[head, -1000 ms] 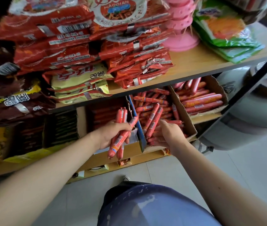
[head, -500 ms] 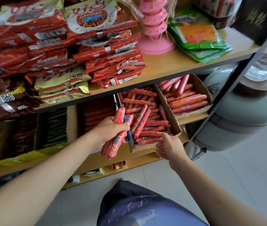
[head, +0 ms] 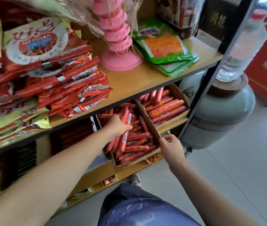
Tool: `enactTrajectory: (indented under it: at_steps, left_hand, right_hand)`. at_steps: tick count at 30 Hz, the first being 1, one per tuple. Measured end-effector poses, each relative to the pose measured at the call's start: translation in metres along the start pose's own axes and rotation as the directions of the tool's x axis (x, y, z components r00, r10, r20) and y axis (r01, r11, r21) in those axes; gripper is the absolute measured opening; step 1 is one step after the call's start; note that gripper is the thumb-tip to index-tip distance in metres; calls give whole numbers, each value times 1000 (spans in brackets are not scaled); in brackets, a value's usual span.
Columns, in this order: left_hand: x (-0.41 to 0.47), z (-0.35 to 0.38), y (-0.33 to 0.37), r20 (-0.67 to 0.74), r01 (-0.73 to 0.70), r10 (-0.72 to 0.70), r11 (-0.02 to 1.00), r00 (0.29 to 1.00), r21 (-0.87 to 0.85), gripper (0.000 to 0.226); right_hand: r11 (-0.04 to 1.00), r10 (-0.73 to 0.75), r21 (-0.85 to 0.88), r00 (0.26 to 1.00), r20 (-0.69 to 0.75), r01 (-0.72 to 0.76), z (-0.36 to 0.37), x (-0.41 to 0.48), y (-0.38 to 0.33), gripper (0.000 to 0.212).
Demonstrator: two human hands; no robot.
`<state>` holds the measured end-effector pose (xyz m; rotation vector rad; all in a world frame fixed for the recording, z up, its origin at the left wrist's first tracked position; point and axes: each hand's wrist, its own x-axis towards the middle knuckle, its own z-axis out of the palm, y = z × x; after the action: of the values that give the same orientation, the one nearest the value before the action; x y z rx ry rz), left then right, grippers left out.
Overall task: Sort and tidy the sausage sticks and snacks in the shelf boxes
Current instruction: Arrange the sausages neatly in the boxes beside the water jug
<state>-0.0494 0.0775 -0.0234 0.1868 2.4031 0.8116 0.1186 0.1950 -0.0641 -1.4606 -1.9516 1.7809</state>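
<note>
My left hand [head: 119, 126] grips a bundle of thin red sausage sticks [head: 124, 131] and holds it over the middle cardboard box [head: 152, 124] on the lower shelf. That box is full of several loose thin sausage sticks [head: 136, 148]. My right hand [head: 170, 146] pinches the box's front right corner. A second cardboard box [head: 181, 95] to the right holds thicker red sausages [head: 164, 109].
The upper shelf [head: 139, 82] carries stacks of red snack bags [head: 74, 88], yellow-green bags [head: 15, 123], a pink stand [head: 118, 46] and green packets [head: 165, 48]. A black shelf post [head: 211, 79] and a large pale jar [head: 219, 115] stand right. Dark boxes [head: 70, 132] sit left.
My left hand has carried the sausage bundle rightward, from beside the box's left wall to over the box. My right hand has left the sausages and taken the box's front corner.
</note>
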Motion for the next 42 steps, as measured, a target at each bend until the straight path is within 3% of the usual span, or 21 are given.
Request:
enactTrajectory:
  at_steps: [5, 7, 11, 14, 17, 20, 24, 31, 42]
  left_hand:
    - [26, 15, 19, 45, -168, 161, 950, 986, 263, 52]
    - [24, 15, 22, 32, -190, 192, 909, 981, 370, 60]
    - [35, 16, 29, 121, -171, 126, 839, 985, 517, 88]
    - [39, 19, 30, 130, -159, 99, 763, 987, 627, 88]
    - [41, 26, 29, 72, -131, 113, 702, 991, 700, 85]
    - [45, 39, 17, -28, -21, 62, 669, 998, 743, 96]
    - [43, 45, 8, -134, 61, 51, 697, 990, 715, 98]
    - [27, 50, 10, -126, 69, 8, 802, 992, 594, 88]
    - [6, 68, -8, -57, 13, 28, 789, 998, 614, 99]
  right_hand:
    - [992, 125, -20, 988, -86, -127, -5, 42, -8, 20]
    - [987, 155, -35, 987, -33, -156, -3, 50, -10, 29]
    - [972, 233, -33, 960, 156, -231, 12, 81, -14, 73]
    - [966, 259, -62, 932, 252, -251, 20, 91, -9, 83]
    - [955, 270, -212, 904, 331, -207, 21, 85, -13, 75]
    - [899, 268, -430, 879, 395, -81, 12, 90, -9, 48]
    - [914, 239, -405, 824, 513, -13, -1, 89, -9, 28]
    - [928, 125, -349, 767, 629, 135, -21, 78, -6, 29]
    - [900, 234, -416, 666, 708, 126, -49, 74, 24, 36]
